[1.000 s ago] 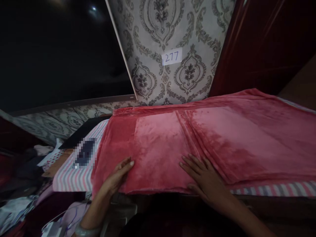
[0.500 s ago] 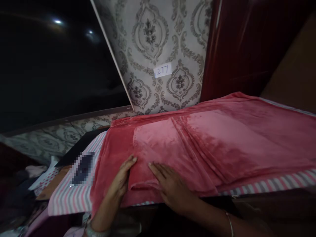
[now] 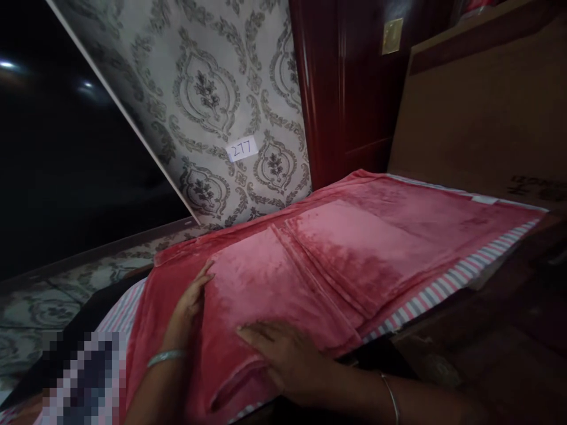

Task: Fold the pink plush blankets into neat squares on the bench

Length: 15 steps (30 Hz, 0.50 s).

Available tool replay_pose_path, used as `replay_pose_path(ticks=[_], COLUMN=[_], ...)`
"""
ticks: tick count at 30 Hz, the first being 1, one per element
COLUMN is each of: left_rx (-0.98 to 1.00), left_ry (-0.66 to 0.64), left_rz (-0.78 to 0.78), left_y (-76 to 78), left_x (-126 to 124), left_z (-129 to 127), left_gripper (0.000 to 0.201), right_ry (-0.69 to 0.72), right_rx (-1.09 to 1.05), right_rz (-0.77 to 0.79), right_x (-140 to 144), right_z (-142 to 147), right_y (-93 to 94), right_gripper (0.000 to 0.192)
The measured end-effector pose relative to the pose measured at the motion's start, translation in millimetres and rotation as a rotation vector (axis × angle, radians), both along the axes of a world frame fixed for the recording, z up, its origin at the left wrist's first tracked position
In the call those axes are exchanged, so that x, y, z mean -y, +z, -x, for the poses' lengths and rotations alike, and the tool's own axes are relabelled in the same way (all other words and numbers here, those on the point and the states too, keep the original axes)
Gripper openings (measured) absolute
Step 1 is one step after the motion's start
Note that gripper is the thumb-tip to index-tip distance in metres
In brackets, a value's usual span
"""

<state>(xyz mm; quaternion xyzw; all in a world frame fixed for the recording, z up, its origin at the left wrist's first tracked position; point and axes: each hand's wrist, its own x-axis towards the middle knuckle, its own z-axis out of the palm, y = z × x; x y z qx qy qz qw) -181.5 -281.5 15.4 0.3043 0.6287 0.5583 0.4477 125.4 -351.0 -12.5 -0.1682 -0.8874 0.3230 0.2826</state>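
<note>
A red plush blanket [image 3: 336,260] is spread flat on a sheet with pink, white and grey stripes [image 3: 447,284], and it covers most of the sheet. The blanket is folded into layers, and straight fold lines are seen running across its middle. Its near edge is doubled into a thick fold at the lower side of the view.

The left hand [image 3: 188,304] is laid flat on the left part of the blanket, with the fingers stretched and nothing gripped. A silver bangle [image 3: 165,357] is worn on this wrist. The right hand [image 3: 287,360] is pressed palm down on the near fold, fingers spread and loose, not closed around the cloth. A thin bracelet [image 3: 390,396] is seen on the right wrist.

A small white label [image 3: 242,149] is fixed on the wall behind, and the handwritten number "277" can be read on it. The wall [image 3: 208,100] is covered with grey wallpaper with a leaf pattern. A dark red wooden door [image 3: 349,88] stands to the right of it, and a brown cardboard box [image 3: 478,118] with some dark print, too blurred to read, is placed just behind the far edge of the blanket. The room is dim.
</note>
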Motion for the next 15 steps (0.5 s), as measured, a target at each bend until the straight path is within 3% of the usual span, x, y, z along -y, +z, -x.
replay_pose_path(ticks=[3,5,9,12,15], left_rx=[0.002,-0.106,-0.467,-0.598,-0.598], left_ry=[-0.058,-0.045,-0.060,-0.133,-0.256], left_rz=[-0.035,-0.118,-0.336,-0.506,-0.664], left_y=[13.9,30.1,84.3,132.8,165.6], left_x=[-15,-27,-67,-114,-169], left_z=[-4,-8,-30,-74,-147], left_gripper=[0.064,0.055,0.045,0.043,0.042], right_ry=[0.010,0.013,0.011,-0.085,-0.312], right_rx=[-0.092,-0.190,-0.437,-0.637,-0.895], right_rz=[0.043,0.067,0.119,0.204,0.347], right_x=[-4,-9,-21,-36,-57], right_z=[-1,-3,-21,-50,-90], right_y=[4.9,9.0,26.5,46.5,57.7], right_gripper=[0.070,0.074,0.080,0.073,0.054])
